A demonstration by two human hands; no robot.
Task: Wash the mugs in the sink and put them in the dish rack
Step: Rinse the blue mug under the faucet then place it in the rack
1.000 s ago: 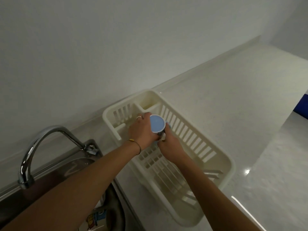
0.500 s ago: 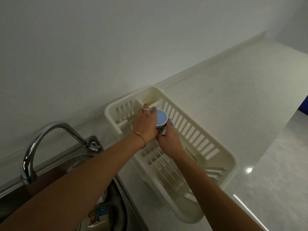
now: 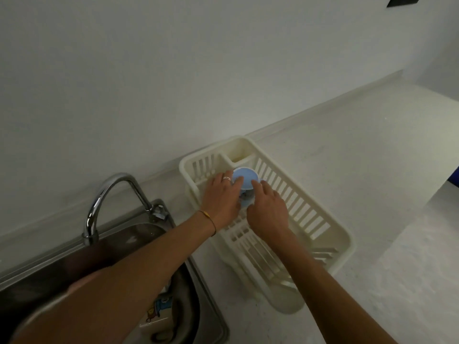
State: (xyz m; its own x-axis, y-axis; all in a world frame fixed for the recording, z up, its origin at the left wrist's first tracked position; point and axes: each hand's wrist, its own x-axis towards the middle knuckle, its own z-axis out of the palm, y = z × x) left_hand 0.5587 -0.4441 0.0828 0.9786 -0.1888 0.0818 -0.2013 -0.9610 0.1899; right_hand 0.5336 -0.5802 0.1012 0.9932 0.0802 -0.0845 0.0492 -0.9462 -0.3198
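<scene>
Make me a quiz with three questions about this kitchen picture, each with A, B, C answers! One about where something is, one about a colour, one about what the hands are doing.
1. Where is the blue mug?
A. In the dish rack
B. Under the tap
C. On the bare counter

2. What colour is the mug's upturned bottom?
A. Red
B. Light blue
C. Black

3. What are the two hands doing?
A. Both hang free at the sides
B. Both touch the mug
C. One turns the tap

Answers:
1. A, the mug stands upside down inside the rack near its far end.
2. B, the round base facing up is light blue.
3. B, the left hand and the right hand both have fingers on the mug.
</scene>
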